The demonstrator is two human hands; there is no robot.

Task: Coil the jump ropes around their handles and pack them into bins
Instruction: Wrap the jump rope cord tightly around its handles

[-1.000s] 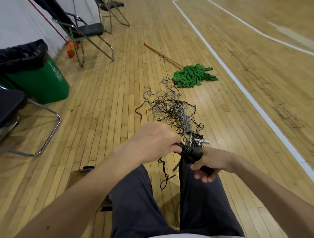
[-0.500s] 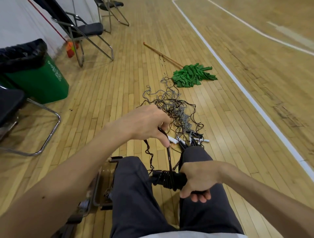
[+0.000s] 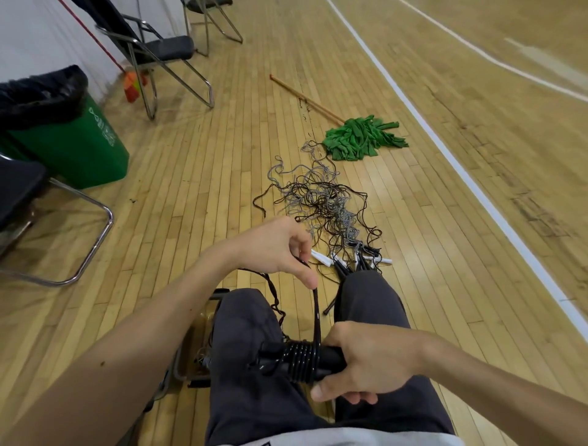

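Coiling step in hand: right hand (image 3: 366,359) gripped handles (image 3: 332,357); left hand (image 3: 273,248), at eleven o'clock, pinched rope (image 3: 316,318). Next wrap likely needed tension.

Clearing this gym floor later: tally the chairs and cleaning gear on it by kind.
Folding chairs: 3
Green trash bin: 1
Green mop: 1
Broom: 1
Total: 6

Bare forearms, dark grey trousers (image 3: 248,366), light grey shirt hem (image 3: 318,437).
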